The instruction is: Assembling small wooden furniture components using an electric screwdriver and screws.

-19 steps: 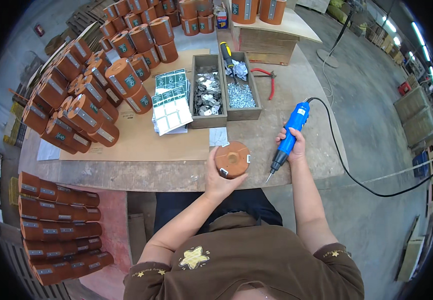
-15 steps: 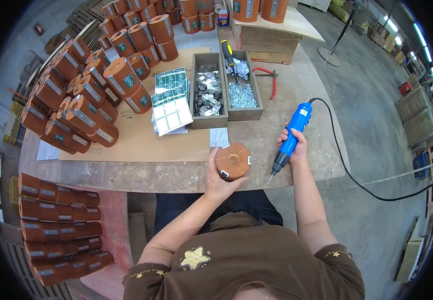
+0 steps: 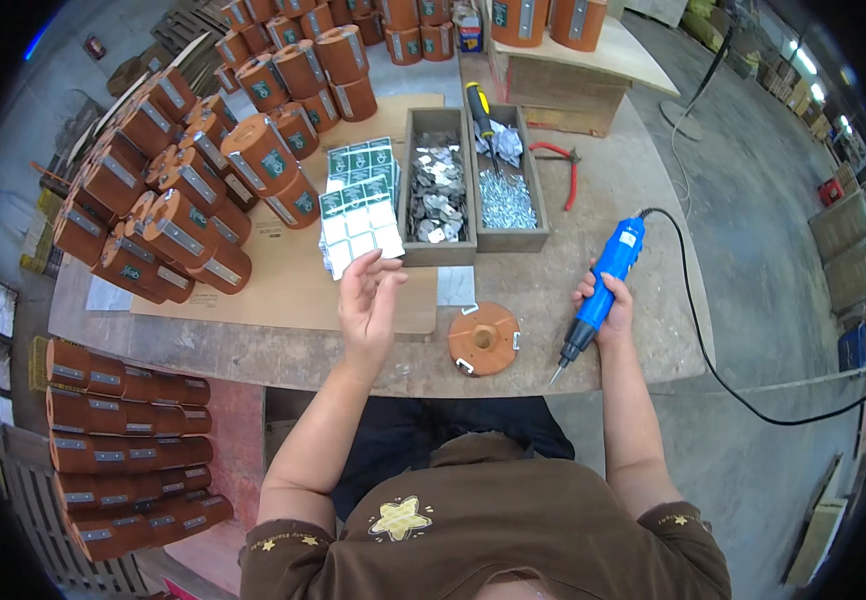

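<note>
My right hand (image 3: 607,305) is wrapped round a blue electric screwdriver (image 3: 605,285), its bit pointing down toward the table's front edge. A round orange-brown block (image 3: 498,330) with a centre hole and small metal brackets on its rim sits on the table, between my hands and touched by neither. My left hand (image 3: 367,305) is raised, fingers loosely bent and apart, with nothing visible in it. It is just in front of a stack of white and green label sheets (image 3: 361,222).
Metal clips fill one wooden box (image 3: 412,190); screws and a yellow-black screwdriver (image 3: 480,110) lie in the adjoining box (image 3: 541,205). Red-handled pliers (image 3: 571,185) lie to the right. Stacked orange-brown cylinders (image 3: 193,225) crowd the left. A black cord (image 3: 698,330) trails right.
My left hand has let go of the round block and moved left and away from me toward the label sheets. The block now rests on the table; my right hand keeps the electric screwdriver.
</note>
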Demonstrator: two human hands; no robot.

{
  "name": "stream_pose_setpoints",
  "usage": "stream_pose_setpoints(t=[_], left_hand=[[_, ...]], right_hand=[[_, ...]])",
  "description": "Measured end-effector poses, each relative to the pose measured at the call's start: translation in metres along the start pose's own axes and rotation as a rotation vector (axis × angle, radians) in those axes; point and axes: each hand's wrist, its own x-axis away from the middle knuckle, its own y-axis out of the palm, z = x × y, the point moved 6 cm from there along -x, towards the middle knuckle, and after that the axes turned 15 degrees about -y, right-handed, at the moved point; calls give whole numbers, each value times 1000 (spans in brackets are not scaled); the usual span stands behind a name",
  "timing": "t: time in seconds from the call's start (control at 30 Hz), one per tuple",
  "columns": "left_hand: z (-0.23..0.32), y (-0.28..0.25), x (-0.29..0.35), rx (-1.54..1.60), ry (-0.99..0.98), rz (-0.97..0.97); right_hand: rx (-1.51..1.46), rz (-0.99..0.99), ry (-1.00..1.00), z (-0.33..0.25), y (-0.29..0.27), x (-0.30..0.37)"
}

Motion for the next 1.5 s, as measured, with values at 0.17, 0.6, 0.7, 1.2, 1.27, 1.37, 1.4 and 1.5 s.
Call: stream_pose_setpoints(t=[0.17, 0.6, 0.7, 1.2, 1.27, 1.37, 1.4, 1.5], left_hand=[[15, 41, -65, -166, -46, -41], [-95, 173, -136, -1447, 6, -523], [-101, 174, -137, -1444, -33, -580], [-50, 166, -112, -1279, 185, -440], [-48, 159, -115, -1003, 143, -269], [-42, 155, -114, -802, 94, -174], [-36, 153, -111, -801, 91, -166], [-1, 134, -98, -444, 228, -36]], right_hand=[[-3, 16, 13, 0, 5, 1], [-8, -15, 36, 8, 4, -1], [2, -20, 53, 12, 0, -2], [-2, -94, 23, 3, 2, -2], [8, -111, 28, 4, 4, -2], [-5, -128, 34, 4, 6, -1], [7, -115, 36, 4, 3, -1], [-3, -122, 40, 1, -2, -2]])
